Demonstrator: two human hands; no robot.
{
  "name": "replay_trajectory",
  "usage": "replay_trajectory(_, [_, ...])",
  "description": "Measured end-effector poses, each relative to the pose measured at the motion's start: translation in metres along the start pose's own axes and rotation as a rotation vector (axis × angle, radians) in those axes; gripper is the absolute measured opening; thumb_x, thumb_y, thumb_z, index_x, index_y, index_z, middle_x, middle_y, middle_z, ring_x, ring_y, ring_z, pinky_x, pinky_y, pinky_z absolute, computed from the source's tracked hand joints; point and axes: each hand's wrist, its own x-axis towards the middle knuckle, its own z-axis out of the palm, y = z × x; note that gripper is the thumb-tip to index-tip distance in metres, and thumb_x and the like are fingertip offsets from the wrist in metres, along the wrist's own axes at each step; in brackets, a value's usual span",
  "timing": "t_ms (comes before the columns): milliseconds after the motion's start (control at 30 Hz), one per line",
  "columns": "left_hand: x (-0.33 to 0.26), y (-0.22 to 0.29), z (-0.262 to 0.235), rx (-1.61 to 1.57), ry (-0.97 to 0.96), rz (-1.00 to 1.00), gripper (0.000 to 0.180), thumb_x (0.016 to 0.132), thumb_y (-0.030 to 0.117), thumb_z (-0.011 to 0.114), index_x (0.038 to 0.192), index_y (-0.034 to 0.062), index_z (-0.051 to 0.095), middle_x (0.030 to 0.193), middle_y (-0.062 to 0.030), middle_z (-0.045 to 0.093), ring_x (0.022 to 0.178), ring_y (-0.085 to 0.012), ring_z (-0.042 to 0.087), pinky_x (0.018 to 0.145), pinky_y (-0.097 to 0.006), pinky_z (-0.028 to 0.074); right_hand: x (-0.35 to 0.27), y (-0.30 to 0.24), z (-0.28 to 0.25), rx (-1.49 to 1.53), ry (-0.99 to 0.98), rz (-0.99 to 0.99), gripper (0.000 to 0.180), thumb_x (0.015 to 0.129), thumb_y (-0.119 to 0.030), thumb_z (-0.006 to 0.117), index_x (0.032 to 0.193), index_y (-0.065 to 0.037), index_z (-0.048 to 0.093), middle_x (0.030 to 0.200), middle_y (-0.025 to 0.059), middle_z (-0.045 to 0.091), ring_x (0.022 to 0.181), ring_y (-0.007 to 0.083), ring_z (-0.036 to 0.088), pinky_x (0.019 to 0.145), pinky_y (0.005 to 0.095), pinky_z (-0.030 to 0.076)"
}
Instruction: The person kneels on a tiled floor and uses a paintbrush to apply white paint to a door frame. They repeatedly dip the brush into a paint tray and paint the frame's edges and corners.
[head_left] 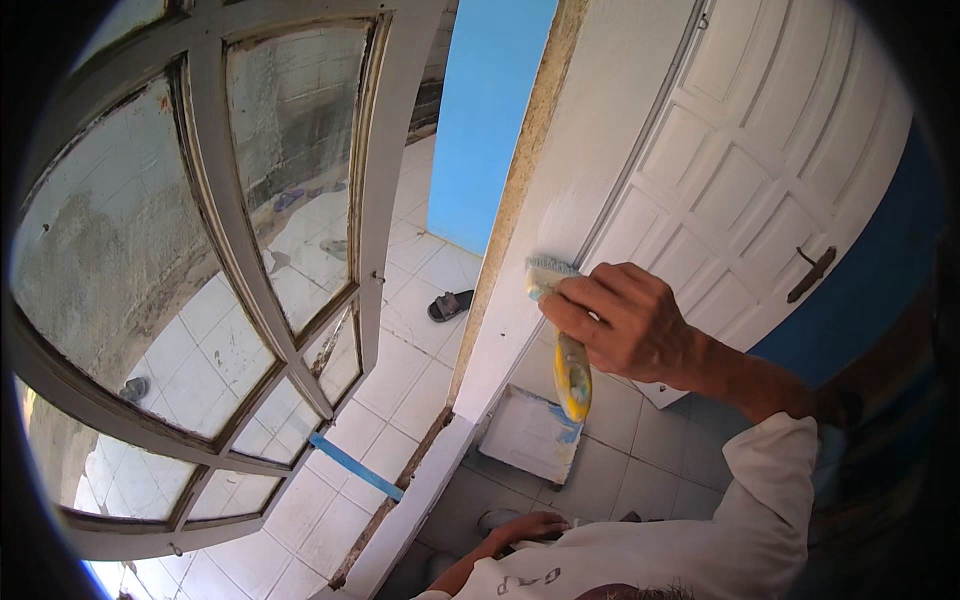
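Observation:
My right hand is closed around a wide paintbrush with a yellow handle, gripping it near the bristles. The handle points down and the pale, paint-coated bristles point up, against the white door frame. Below the brush, a shallow paint tray with white paint and blue smears lies on the tiled floor. My left hand rests low, close to my body and left of my shirt front. Its fingers are partly hidden, so whether it holds anything is unclear.
A glass-paned door stands ajar at left, with a blue strip running from it to the frame's foot. Beyond the doorway are a dark sandal and a light-blue panel. A white panelled door with a handle stands at right.

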Motion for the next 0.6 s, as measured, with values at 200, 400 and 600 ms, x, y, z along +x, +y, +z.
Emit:
replay_trajectory(200, [0.054, -0.023, 0.001, 0.376, -0.188, 0.109, 0.043, 0.105, 0.04, 0.049, 0.115, 0.0019, 0.066, 0.116, -0.0211, 0.068, 0.106, -0.0367, 0.066, 0.092, -0.046, 0.049, 0.03, 0.06, -0.062, 0.056, 0.141, 0.151, 0.052, 0.069, -0.003, 0.088, 0.113, -0.011, 0.06, 0.094, 0.0057, 0.066, 0.077, 0.0229, 0.07, 0.062, 0.0344, 0.058])
replay_trajectory(400, [0.057, -0.044, 0.007, 0.315, -0.132, 0.118, 0.041, 0.104, 0.038, 0.049, 0.121, 0.0031, 0.063, 0.119, -0.0245, 0.066, 0.115, -0.0406, 0.062, 0.096, -0.048, 0.048, 0.056, 0.092, -0.102, -0.128, 0.361, 0.089, 0.04, 0.08, -0.001, 0.082, 0.114, -0.01, 0.064, 0.097, 0.0074, 0.071, 0.083, 0.023, 0.073, 0.069, 0.0326, 0.062])
replay_trajectory(600, [0.061, -0.12, 0.007, 0.255, -0.039, 0.216, 0.046, 0.106, 0.039, 0.045, 0.13, 0.0033, 0.063, 0.118, -0.0223, 0.067, 0.115, -0.0389, 0.062, 0.101, -0.045, 0.047, 0.05, 0.095, -0.106, -0.119, 0.377, 0.062, 0.034, 0.087, 0.001, 0.075, 0.119, -0.007, 0.066, 0.103, 0.0111, 0.071, 0.092, 0.0217, 0.072, 0.077, 0.031, 0.061])
